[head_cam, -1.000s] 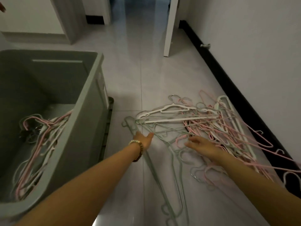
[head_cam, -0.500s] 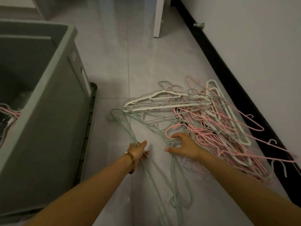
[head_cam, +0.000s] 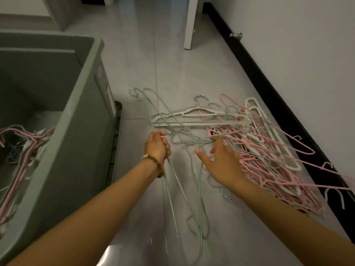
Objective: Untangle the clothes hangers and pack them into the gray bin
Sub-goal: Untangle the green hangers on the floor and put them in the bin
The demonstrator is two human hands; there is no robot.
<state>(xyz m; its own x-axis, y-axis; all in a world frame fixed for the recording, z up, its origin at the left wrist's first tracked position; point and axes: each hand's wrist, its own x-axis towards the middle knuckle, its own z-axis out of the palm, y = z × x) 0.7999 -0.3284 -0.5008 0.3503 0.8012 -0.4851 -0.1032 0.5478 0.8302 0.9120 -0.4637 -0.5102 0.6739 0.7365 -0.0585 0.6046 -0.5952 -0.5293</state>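
Left hand (head_cam: 158,144) is curled round green wire hangers (head_cam: 193,181); right hand (head_cam: 221,160) is spread open — fingertips touching the tangle on the floor (head_cam: 172,54) beside the gray bin (head_cam: 80,120).

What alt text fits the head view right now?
The left hand grips a few green wire hangers above a tiled floor, while the right hand, fingers spread, reaches into a tangled pile of pink and white hangers. A gray bin at left already holds packed hangers.

Label (head_cam: 110,97) on bin (head_cam: 82,116): white, print too small to read.
Other text: none readable.
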